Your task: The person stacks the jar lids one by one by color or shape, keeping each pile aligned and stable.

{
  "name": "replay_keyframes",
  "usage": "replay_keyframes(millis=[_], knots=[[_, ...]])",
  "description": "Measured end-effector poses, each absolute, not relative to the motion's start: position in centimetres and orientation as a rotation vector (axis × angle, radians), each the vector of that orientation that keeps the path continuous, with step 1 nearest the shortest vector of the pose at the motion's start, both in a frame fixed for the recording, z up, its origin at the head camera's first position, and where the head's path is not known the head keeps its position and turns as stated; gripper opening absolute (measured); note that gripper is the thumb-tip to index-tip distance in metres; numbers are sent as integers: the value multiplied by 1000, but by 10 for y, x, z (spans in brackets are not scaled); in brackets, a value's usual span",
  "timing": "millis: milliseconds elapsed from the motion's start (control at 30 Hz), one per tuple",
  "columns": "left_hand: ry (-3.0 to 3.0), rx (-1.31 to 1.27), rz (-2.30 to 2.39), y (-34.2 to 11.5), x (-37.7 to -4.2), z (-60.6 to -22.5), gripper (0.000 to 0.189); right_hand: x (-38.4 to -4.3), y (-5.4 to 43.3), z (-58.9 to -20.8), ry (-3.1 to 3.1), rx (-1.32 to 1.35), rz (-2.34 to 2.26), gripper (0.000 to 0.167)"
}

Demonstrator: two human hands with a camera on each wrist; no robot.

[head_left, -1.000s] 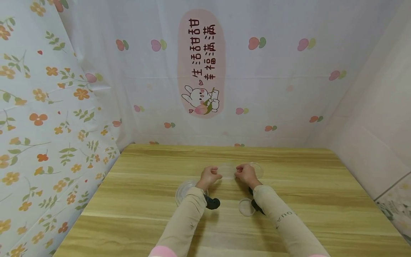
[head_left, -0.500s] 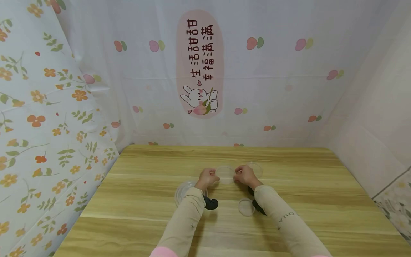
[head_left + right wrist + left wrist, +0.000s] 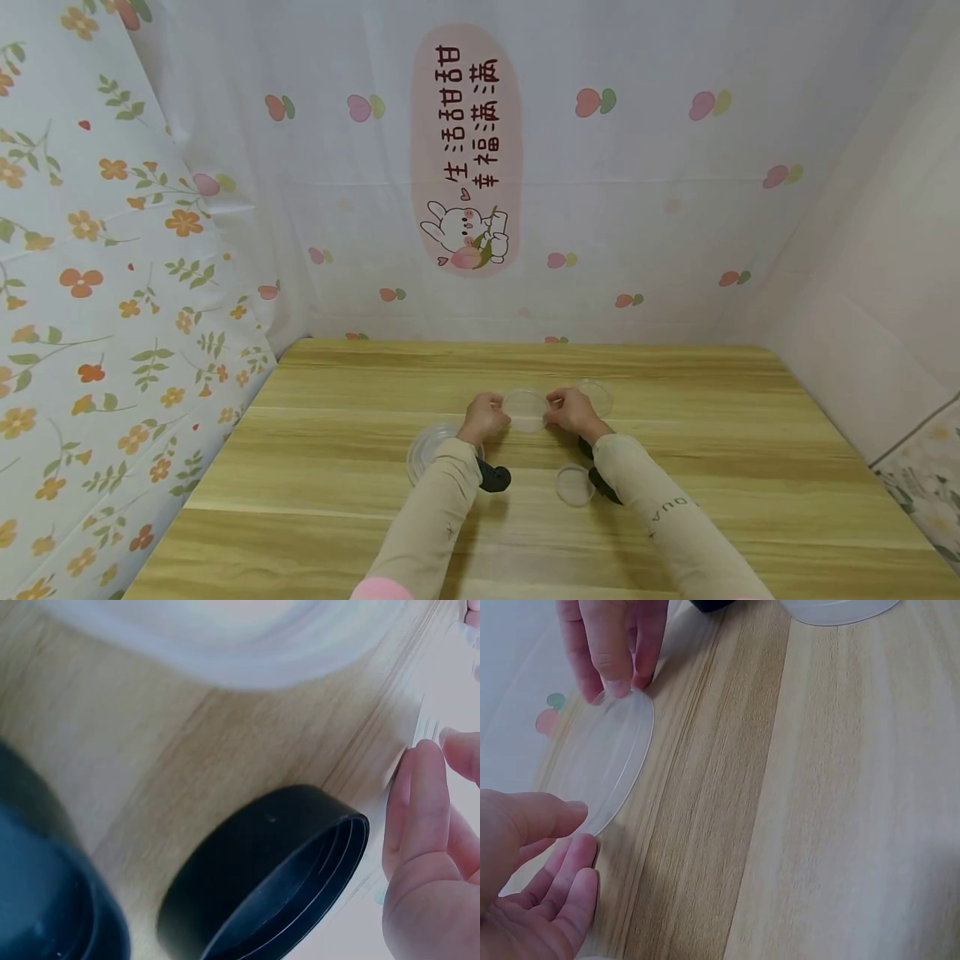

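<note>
Head view: a clear, round, ringed plastic piece (image 3: 422, 446); the left hand (image 3: 484, 417) pinching the rim of a thin, clear, round plastic disc (image 3: 524, 412) toward the wooden desk's (image 3: 345, 383) far edge; the right hand (image 3: 572, 412) pinching its opposite rim.

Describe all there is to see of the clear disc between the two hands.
The clear disc is round, thin and colourless, and looks like plastic; the grain of the wooden table shows through it. It has a narrow rim, with no print visible. The left hand pinches its left edge and the right hand its right. It is roughly level, but whether it rests on the table or sits just above it, I cannot tell.
</note>
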State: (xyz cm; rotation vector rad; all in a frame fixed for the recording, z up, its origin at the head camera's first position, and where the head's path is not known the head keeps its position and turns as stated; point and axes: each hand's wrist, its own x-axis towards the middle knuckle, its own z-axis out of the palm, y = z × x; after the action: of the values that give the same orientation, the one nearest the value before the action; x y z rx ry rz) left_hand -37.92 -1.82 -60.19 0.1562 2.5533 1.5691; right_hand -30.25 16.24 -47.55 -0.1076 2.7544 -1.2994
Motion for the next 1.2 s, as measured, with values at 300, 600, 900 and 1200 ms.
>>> replay_keyframes(millis=[300, 600, 900, 1200], knots=[[2621, 134, 1560, -11, -374, -589, 42, -300, 162, -471, 2696, -62, -1371, 36], [2614, 31, 1646, -16, -289, -459, 29, -301, 161, -465, 2684, -44, -1545, 26], [2602, 14, 1712, -26, -288, -453, 21, -298, 154, -455, 2679, -8, -1653, 16], [2602, 111, 1673, -43, -288, -443, 17, -292, 144, -448, 2615, -48, -1727, 12]])
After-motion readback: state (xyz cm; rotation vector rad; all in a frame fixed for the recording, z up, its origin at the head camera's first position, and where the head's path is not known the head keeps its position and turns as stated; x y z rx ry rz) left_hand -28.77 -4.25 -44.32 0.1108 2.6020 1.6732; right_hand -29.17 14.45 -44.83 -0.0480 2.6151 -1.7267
